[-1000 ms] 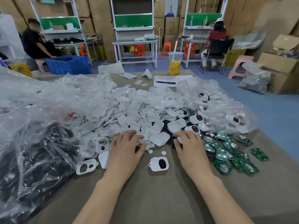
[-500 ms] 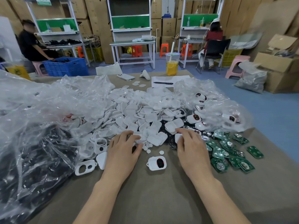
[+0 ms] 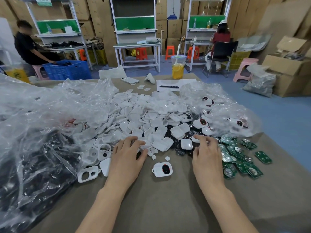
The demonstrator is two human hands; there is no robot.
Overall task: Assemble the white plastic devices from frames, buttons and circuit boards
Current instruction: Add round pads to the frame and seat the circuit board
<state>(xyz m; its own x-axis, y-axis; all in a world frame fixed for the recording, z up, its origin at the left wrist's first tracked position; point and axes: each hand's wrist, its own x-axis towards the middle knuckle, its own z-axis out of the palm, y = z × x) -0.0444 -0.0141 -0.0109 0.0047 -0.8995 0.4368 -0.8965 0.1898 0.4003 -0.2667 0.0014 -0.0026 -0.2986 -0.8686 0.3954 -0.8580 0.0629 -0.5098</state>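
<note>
- White covers lie heaped (image 3: 143, 115) across the middle of the table (image 3: 168, 207). The half-built device (image 3: 162, 169) sits on bare table between the two hands, touching neither.
- Left hand (image 3: 127, 153): its fingers curl over a white cover (image 3: 143, 143) at the heap's near edge. Whether the thumb closes on it, I cannot tell.
- Right hand (image 3: 206, 152): its fingers are fairly straight, and the tips rest on a small white piece (image 3: 196, 140) just beside the circuit boards (image 3: 239, 158).
- Risk: pulling a cover from the heap's foot could send its neighbours sliding onto the round buttons (image 3: 154, 151) and bury them.
- Risk: a sweep of the right wrist could knock boards towards the table's right edge, which is near them.
- An empty frame (image 3: 88, 174) lies by the left wrist, partly against the plastic bag (image 3: 33, 132).
- Hard to read: the dark contents of that bag, the dark parts under the heap, and whatever lies beneath either palm.
</note>
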